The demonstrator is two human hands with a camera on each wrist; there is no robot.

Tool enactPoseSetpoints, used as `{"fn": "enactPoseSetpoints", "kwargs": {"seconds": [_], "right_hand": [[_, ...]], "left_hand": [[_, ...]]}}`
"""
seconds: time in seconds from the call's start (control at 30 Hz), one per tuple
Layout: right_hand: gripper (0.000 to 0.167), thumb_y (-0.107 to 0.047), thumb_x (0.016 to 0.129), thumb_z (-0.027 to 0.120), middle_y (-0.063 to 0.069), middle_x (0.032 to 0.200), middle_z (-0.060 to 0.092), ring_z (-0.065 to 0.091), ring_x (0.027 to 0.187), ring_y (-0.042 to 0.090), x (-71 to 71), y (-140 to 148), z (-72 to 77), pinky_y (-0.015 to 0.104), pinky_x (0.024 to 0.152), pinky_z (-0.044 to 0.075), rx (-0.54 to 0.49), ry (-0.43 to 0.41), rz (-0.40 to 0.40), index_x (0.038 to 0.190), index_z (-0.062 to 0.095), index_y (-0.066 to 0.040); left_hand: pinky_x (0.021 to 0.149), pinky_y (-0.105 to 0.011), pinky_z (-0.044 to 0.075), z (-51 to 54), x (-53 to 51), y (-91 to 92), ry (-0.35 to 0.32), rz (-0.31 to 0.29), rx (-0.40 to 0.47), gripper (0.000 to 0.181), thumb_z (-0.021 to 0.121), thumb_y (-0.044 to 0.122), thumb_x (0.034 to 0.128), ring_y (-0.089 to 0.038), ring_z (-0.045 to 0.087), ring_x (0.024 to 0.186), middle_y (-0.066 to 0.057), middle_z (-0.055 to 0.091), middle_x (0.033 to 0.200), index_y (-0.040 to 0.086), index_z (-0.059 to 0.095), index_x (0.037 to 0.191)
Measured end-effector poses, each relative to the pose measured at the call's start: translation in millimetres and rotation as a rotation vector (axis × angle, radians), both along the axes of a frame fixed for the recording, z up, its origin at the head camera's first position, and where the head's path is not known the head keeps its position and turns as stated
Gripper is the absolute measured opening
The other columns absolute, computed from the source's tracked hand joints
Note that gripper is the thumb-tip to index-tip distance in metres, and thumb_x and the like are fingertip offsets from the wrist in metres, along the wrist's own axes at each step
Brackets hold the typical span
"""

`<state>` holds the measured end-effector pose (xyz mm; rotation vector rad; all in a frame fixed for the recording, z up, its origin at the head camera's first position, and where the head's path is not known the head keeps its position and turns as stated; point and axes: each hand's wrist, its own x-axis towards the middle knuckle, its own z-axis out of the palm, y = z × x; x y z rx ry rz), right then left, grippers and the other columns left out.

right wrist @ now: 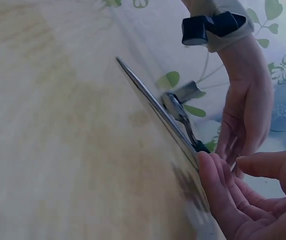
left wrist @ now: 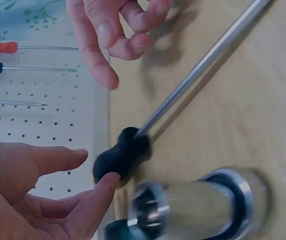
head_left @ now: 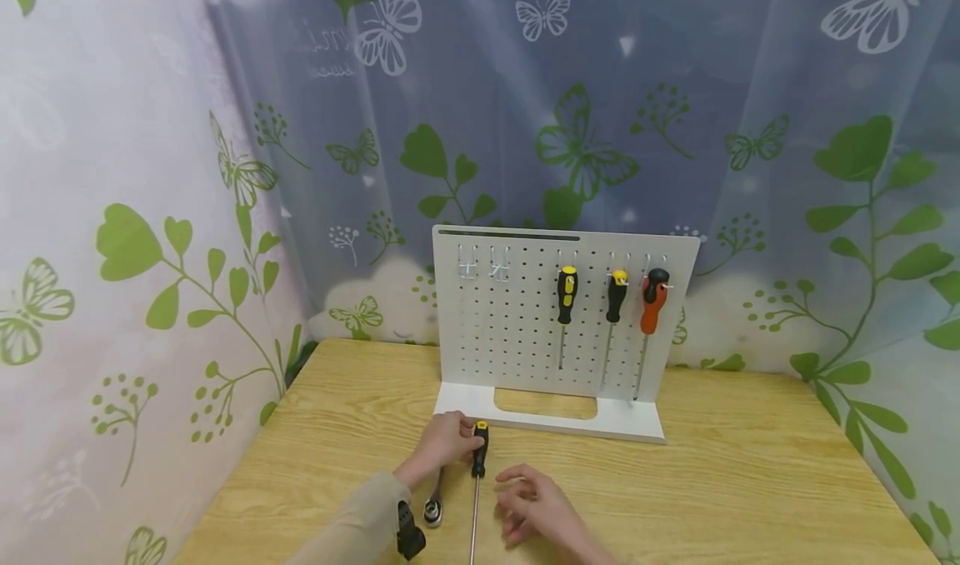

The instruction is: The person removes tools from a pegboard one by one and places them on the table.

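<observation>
A long screwdriver [head_left: 480, 452] with a black handle and yellow end lies on the wooden table, its shaft towards the near edge. My left hand [head_left: 444, 442] is at its handle. In the left wrist view a fingertip touches the black handle [left wrist: 125, 155] while the thumb stays apart from it. Left of the screwdriver lies a ratchet wrench [head_left: 432, 511], partly hidden by my left arm. Its round metal socket [left wrist: 150, 212] is close in the left wrist view. My right hand [head_left: 542, 511] hovers right of the shaft with loosely bent fingers, holding nothing.
A white pegboard [head_left: 517, 365] stands behind my hands on the table [head_left: 750, 465]. On its right half hang a black-and-yellow screwdriver [head_left: 567, 294], another black screwdriver [head_left: 617, 300] and an orange one [head_left: 649, 315]. Wire hooks [head_left: 467, 267] are at its upper left. Patterned curtains surround the table.
</observation>
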<state>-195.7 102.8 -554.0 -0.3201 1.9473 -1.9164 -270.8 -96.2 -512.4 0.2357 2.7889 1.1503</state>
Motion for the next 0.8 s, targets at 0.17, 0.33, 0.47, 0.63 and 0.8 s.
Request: {"fn": "enactPoseSetpoints", "kwargs": {"seconds": [0.17,0.33,0.47,0.63,0.8], "right_hand": [[0.038,-0.008,0.1,0.061,0.02,0.098,0.071,0.067,0.067,0.016,-14.0,16,9.5,0.035,0.061,0.064,-0.001,0.063,-0.055,0.131,0.049,0.012],[0.04,-0.008,0.102,0.059,0.023,0.104,0.07,0.069,0.075,0.021,-26.6,31,24.0,0.037,0.067,0.065,-0.001,0.093,-0.122,0.135,0.047,0.013],[0.04,-0.007,0.103,0.058,0.025,0.108,0.069,0.071,0.084,0.028,-37.3,42,37.4,0.043,0.075,0.065,0.009,0.143,-0.188,0.136,0.047,0.012],[0.037,-0.008,0.102,0.061,0.03,0.117,0.066,0.071,0.097,0.036,-53.2,52,51.9,0.047,0.082,0.063,0.077,0.229,-0.297,0.133,0.053,0.01],[0.035,-0.007,0.101,0.062,0.028,0.124,0.065,0.067,0.107,0.039,-73.2,58,60.2,0.043,0.088,0.062,0.126,0.306,-0.444,0.133,0.058,0.005]], "left_hand": [[0.063,-0.033,0.061,13.6,-5.1,-3.2,0.051,-0.035,0.034,0.033,0.073,0.013,0.0916,-0.025,0.073,0.068,-0.018,0.074,0.092,-0.011,0.065,0.112],[0.065,-0.036,0.064,26.4,-13.0,-3.2,0.046,-0.068,0.154,0.033,0.069,0.012,0.0965,-0.033,0.073,0.077,-0.021,0.071,0.101,-0.01,0.062,0.119],[0.072,-0.042,0.064,33.5,-24.0,-0.9,0.078,-0.095,0.232,0.029,0.065,0.012,0.0997,-0.037,0.072,0.09,-0.02,0.07,0.107,-0.007,0.063,0.122],[0.08,-0.046,0.063,43.0,-36.4,7.4,0.129,-0.126,0.281,0.027,0.06,0.014,0.1033,-0.035,0.07,0.095,-0.017,0.069,0.113,-0.001,0.064,0.126],[0.08,-0.035,0.063,55.5,-45.8,21.7,0.205,-0.154,0.312,0.029,0.059,0.017,0.1044,-0.03,0.071,0.098,-0.015,0.07,0.118,0.002,0.066,0.128]]}}
